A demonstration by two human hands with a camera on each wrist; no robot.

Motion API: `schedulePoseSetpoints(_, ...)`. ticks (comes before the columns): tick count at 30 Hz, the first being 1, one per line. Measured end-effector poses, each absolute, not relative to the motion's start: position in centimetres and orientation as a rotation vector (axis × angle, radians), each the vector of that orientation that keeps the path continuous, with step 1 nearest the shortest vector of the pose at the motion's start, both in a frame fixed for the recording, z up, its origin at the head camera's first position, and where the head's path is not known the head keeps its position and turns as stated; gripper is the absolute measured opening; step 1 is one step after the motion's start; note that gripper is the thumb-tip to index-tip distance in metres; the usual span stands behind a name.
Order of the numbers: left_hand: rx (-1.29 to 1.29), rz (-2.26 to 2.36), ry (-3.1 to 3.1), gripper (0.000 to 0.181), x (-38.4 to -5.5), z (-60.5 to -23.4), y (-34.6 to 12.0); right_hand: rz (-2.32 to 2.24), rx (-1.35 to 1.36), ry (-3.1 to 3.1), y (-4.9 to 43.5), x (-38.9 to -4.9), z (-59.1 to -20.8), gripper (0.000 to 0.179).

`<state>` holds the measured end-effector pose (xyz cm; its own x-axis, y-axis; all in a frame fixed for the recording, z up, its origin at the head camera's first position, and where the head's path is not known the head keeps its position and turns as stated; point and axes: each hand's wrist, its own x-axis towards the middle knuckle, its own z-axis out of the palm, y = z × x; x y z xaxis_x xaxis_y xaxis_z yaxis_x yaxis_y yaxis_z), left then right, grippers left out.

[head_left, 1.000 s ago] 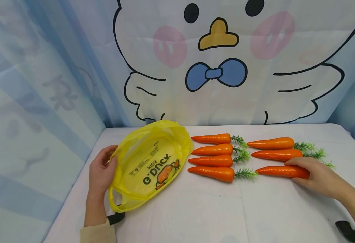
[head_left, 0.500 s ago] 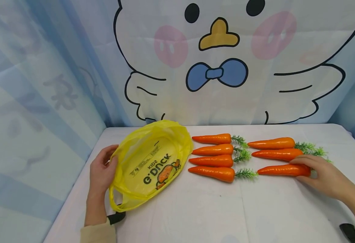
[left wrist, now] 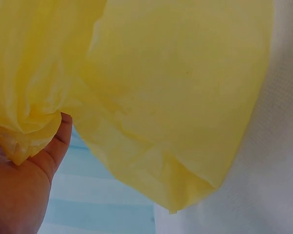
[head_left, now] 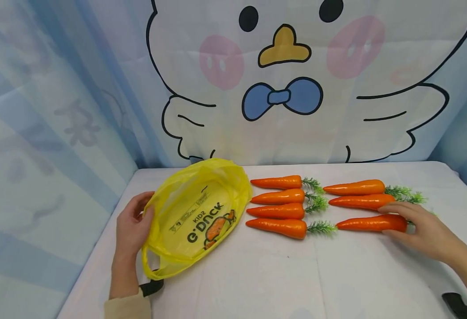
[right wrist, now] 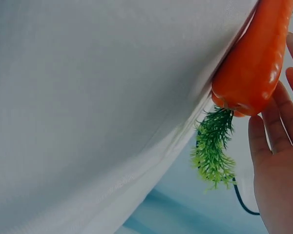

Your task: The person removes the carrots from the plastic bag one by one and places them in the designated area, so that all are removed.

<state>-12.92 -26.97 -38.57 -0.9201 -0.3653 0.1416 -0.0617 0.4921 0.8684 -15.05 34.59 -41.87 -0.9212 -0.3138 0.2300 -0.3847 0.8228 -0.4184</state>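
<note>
My left hand (head_left: 131, 228) grips the left rim of a yellow plastic bag (head_left: 195, 208) printed with a duck logo, its mouth held wide. In the left wrist view the bag's film (left wrist: 185, 87) bunches up at the fingers. On the right, my right hand (head_left: 422, 230) is around the thick end of the nearest toy carrot (head_left: 370, 223), which lies on the cloth. Seen from the right wrist, the fingers are loosely extended beside the carrot (right wrist: 254, 63), and its green plastic leaves (right wrist: 215, 151) hang free.
Several carrots (head_left: 281, 196) lie in a stacked column just right of the bag. Two more carrots (head_left: 355, 188) lie behind the one at my right hand. A white cloth (head_left: 265, 283) covers the table, with a printed curtain (head_left: 281, 133) behind its far edge.
My right hand has slid slightly right along the carrot's thick end and its fingers have loosened, opening a gap there. The carrot stays in place. My left hand keeps holding the bag.
</note>
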Motion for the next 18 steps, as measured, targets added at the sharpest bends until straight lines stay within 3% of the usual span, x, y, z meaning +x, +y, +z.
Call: schedulePoseSetpoints(18, 0.231, -1.186, -2.476, 0.045, -12.2, -38.5, -27.4, 0.814, 0.550, -2.733, 30.5, -14.7, -40.2, 0.055)
